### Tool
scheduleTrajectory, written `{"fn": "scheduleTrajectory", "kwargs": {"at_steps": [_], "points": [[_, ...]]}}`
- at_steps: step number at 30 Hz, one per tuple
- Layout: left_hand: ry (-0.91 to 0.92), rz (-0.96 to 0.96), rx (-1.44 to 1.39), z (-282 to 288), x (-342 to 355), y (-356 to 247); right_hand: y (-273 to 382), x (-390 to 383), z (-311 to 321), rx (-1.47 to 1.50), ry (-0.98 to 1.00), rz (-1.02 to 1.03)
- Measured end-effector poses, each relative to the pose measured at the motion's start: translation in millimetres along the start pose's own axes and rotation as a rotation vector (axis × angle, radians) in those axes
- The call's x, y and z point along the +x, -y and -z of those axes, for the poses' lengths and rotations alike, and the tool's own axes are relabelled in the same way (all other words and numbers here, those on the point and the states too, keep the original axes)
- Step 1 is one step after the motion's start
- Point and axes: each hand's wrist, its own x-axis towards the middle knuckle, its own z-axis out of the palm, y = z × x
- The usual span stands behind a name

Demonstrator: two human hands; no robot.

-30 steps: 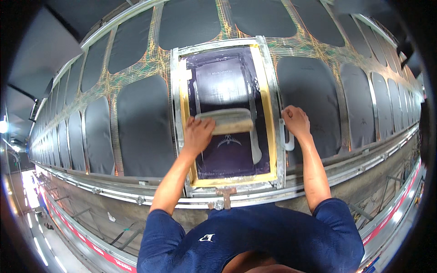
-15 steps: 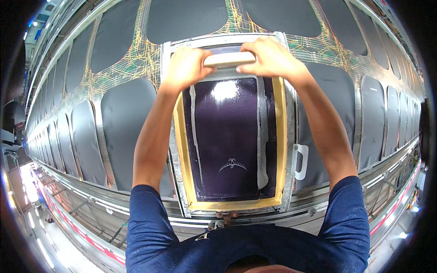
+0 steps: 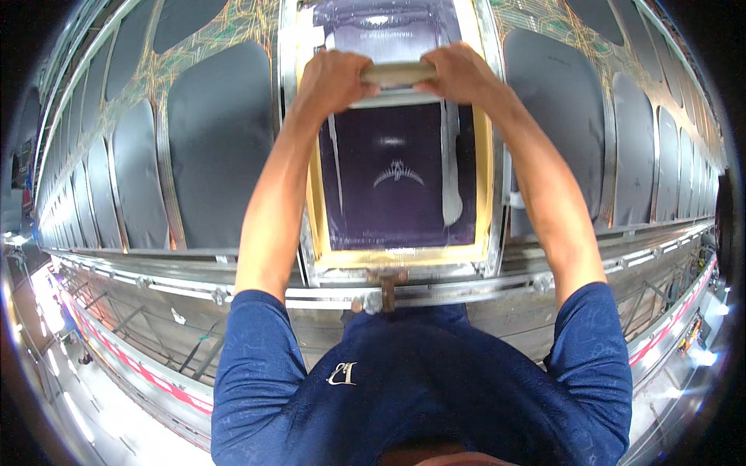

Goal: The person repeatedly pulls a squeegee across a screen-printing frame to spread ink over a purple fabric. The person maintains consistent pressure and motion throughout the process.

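Note:
A squeegee [image 3: 400, 75] with a pale bar handle lies across a screen-printing frame [image 3: 500, 233]. My left hand [image 3: 334, 81] is closed round its left end, and my right hand [image 3: 465, 74] grips the right end. Under it stretches the dark purple screen [image 3: 388, 213], with a light winged emblem [image 3: 399, 175] nearer to me. Yellow tape [image 3: 404, 257] borders the mesh. Streaks of grey ink [image 3: 451, 186] run down its right side. The squeegee's blade edge is hard to make out.
Dark grey rounded panels [image 3: 221, 147] lie in rows on a long table patterned with coloured lines, on both sides of the frame. A metal rail [image 3: 544, 286] runs along the near edge, with a clamp [image 3: 388, 291] at the frame's front.
Both hands have drawn the squeegee toward me along the screen, closer to the emblem. More mesh shows beyond it. My view has shifted, so the frame sits higher in the picture.

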Motion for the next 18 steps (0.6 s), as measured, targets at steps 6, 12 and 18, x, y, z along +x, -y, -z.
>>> {"fn": "scheduleTrajectory", "kwargs": {"at_steps": [6, 12, 18], "points": [[-0.051, -0.150, 0.018, -28, -174, -66, 102, -156, -34, 0.059, -0.058, 0.017], [-0.025, -0.187, -0.017, -27, -196, -77, 119, -183, -32, 0.101, 0.000, -0.014], [-0.084, -0.144, 0.121, 18, -43, -15, 38, -34, 10, -0.050, -0.023, -0.009]]}}
